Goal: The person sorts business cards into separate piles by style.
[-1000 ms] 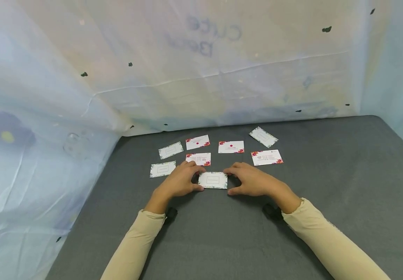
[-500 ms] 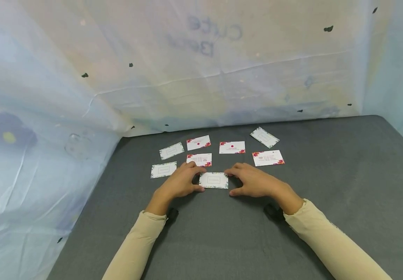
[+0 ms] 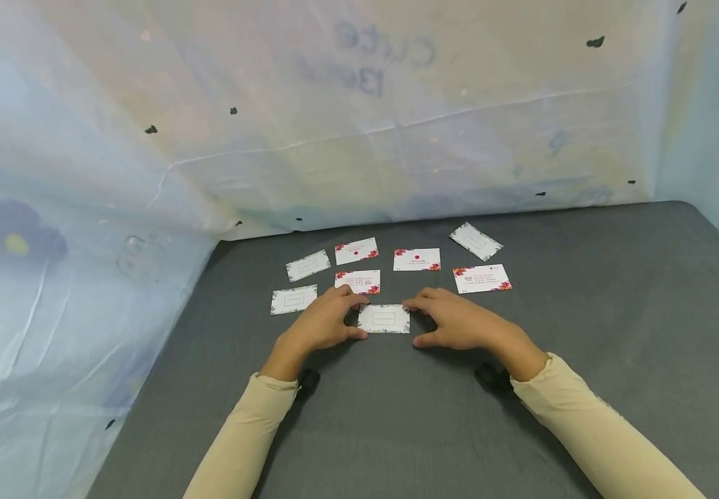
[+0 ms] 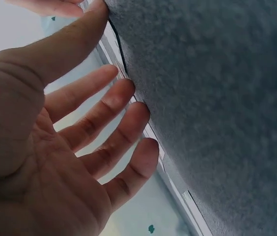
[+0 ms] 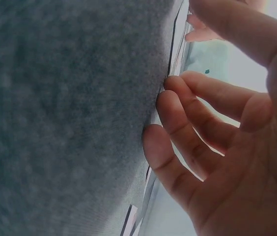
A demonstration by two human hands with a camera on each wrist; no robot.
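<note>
With both hands (image 3: 390, 322) spread loosely either side of the card (image 3: 383, 319), fingertips could nudge it askew on the counter (image 3: 584, 312).

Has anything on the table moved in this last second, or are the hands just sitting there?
Nothing visibly changed. The left hand and the right hand stay at either end of the near card, fingertips at its edges, and the card lies flat on the grey table as before. The seven other cards, such as the tilted one, keep their places; only the camera view shifted a little.
</note>
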